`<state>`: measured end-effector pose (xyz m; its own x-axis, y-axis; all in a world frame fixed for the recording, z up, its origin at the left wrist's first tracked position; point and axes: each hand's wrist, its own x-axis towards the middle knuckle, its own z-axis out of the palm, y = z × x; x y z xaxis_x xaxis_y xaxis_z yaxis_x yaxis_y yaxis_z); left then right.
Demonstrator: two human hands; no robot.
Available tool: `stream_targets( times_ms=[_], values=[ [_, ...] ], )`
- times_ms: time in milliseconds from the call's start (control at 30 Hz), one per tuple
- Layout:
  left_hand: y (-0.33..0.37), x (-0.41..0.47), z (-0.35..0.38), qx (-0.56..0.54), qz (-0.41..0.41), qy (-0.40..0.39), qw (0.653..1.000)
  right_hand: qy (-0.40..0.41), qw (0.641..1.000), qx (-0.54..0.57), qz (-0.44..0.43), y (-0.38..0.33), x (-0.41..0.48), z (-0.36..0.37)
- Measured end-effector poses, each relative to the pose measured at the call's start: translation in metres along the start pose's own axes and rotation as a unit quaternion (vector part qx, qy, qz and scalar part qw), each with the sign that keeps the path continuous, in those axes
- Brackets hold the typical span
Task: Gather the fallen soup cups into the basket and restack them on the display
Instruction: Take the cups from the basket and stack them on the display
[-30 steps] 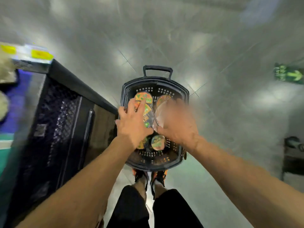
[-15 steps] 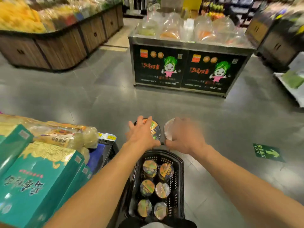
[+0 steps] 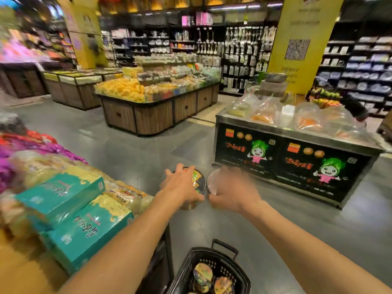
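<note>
Over grey shop floor [image 3: 127, 149], left hand [image 3: 180, 187] clamps its grip on a printed cup [image 3: 199, 181], right hand [image 3: 232, 192] on a pale cup [image 3: 212, 183]

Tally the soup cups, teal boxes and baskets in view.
Soup cups: 4, one in the left hand, one in the right hand, two showing in the cut-off basket.
Teal boxes: 2
Baskets: 1
Total: 7

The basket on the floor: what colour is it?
The basket is black, clearest in the head view.
</note>
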<state>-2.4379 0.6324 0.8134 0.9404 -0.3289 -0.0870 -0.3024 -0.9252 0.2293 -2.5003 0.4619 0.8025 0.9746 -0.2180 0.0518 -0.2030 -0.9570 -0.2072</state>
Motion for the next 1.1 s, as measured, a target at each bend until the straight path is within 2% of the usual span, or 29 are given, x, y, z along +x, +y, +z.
stream_targets(
  times_ms=[267, 700, 933, 1100],
  values=[
    [-0.054, -0.069, -0.057, 0.012, -0.129, 0.051, 0.99, 0.011, 0.99, -0.001, -0.142, -0.083, 0.003, -0.02],
    [-0.225, -0.244, -0.131, 0.05, -0.339, 0.085, 0.936, -0.018, 0.931, 0.036, -0.363, -0.319, -0.074, -0.012],
    [-0.326, -0.331, -0.173, 0.069, -0.408, 0.093, 0.905, -0.013, 0.899, 0.025, -0.437, -0.451, -0.125, -0.016],
    [-0.381, -0.381, -0.199, 0.062, -0.434, 0.114, 0.892, -0.015, 0.89, 0.023, -0.455, -0.528, -0.149, -0.017]
  ],
)
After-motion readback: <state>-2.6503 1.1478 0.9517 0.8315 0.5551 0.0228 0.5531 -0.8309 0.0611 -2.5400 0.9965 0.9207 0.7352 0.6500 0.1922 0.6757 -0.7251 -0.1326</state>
